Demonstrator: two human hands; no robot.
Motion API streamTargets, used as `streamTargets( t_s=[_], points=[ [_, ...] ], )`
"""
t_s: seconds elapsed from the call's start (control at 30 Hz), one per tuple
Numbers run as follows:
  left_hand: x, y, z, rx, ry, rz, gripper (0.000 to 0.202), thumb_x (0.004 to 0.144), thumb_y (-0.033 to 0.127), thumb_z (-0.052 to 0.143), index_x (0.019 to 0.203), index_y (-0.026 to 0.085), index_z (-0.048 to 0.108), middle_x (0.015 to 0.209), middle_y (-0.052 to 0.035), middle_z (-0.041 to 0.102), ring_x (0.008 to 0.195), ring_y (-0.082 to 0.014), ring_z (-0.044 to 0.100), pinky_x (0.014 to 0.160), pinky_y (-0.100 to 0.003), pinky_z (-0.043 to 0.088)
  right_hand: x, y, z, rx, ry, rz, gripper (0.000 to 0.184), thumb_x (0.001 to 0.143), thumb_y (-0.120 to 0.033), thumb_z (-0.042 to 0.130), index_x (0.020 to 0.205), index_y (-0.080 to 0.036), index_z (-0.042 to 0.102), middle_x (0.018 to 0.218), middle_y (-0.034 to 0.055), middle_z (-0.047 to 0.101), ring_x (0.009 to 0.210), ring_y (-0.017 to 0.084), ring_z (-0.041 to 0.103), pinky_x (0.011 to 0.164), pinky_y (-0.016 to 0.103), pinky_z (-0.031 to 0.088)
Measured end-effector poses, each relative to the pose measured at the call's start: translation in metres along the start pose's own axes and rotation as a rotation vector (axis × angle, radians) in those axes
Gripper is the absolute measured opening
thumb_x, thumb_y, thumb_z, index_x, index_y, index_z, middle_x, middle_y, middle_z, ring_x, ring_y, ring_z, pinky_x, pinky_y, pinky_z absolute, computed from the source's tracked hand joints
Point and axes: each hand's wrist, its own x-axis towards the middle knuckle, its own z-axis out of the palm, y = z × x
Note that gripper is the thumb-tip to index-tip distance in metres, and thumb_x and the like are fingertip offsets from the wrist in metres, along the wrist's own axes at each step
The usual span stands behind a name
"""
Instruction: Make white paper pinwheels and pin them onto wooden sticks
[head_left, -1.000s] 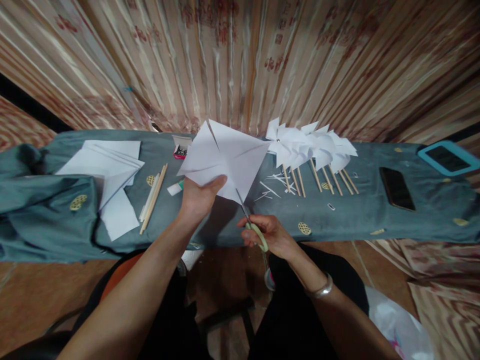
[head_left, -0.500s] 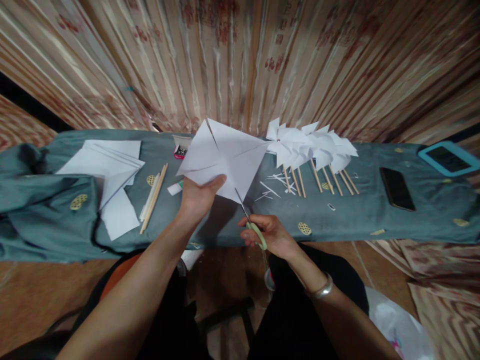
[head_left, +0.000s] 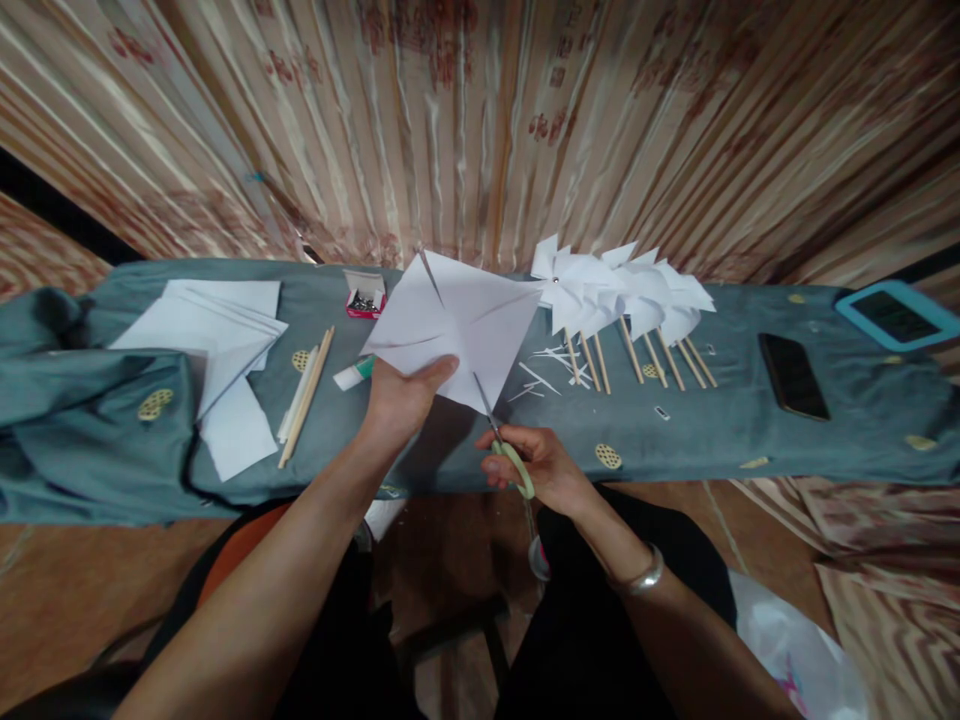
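My left hand (head_left: 401, 395) pinches the near edge of a white square paper sheet (head_left: 457, 320) held up above the table, thumb on top. The sheet has diagonal cuts running in from its corners. My right hand (head_left: 536, 465) grips green-handled scissors (head_left: 504, 445) with fingers through the loops. The blades point up and left and meet the sheet's lower corner.
A grey-green cloth (head_left: 750, 430) covers the long table. On it lie a stack of white sheets (head_left: 214, 345), wooden sticks (head_left: 306, 395), a glue stick (head_left: 354, 373), a small pin box (head_left: 364, 298), finished paper pinwheels (head_left: 622, 295), paper scraps, a phone (head_left: 793, 375) and a blue tablet (head_left: 896, 315).
My left hand has turned and lowered the sheet a little, tilting it to the right. The scissors stay at the sheet's lower corner, shifted slightly upward.
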Motion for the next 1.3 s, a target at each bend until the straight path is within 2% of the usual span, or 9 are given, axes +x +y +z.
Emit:
streamTargets(
  t_s=[0.23,0.57,1.0,1.3],
  points=[
    [0.0009,-0.0014,0.0004,-0.009,0.005,0.004,0.046,0.058,0.027,0.081,0.099,0.014,0.067,0.090,-0.0088,0.074,0.093,-0.0274,0.067,0.091,-0.041,0.053,0.0003,0.0013,0.0012,0.033,0.021,0.011,0.033,0.060,-0.041,0.082,0.078,-0.018,0.067,0.053,-0.0050,0.060,0.047,0.009,0.054,0.047,0.022,0.043],
    [0.0039,-0.0056,-0.0006,-0.018,0.007,0.022,0.041,0.057,0.027,0.079,0.095,0.016,0.066,0.089,-0.0071,0.073,0.091,-0.0253,0.067,0.087,-0.039,0.053,0.0023,0.0013,0.0003,0.026,0.025,0.060,0.039,0.056,-0.043,0.084,0.080,-0.017,0.067,0.052,-0.0051,0.061,0.047,0.010,0.056,0.047,0.022,0.044],
    [-0.0002,-0.0080,0.0016,0.003,-0.035,-0.024,0.033,0.057,0.029,0.080,0.086,0.019,0.068,0.088,-0.0073,0.073,0.091,-0.0282,0.066,0.085,-0.040,0.054,0.0038,0.0018,0.0008,0.016,0.045,0.015,0.039,0.057,-0.045,0.083,0.079,-0.017,0.067,0.053,-0.0055,0.060,0.046,0.009,0.054,0.047,0.021,0.044],
    [-0.0001,-0.0047,0.0014,-0.005,-0.031,-0.029,0.038,0.054,0.030,0.082,0.087,0.018,0.068,0.091,-0.0087,0.073,0.092,-0.0292,0.066,0.087,-0.042,0.054,0.0046,0.0034,-0.0001,0.026,0.055,0.035,0.040,0.056,-0.045,0.084,0.080,-0.017,0.070,0.052,-0.0046,0.061,0.046,0.008,0.054,0.046,0.021,0.043]
  ],
)
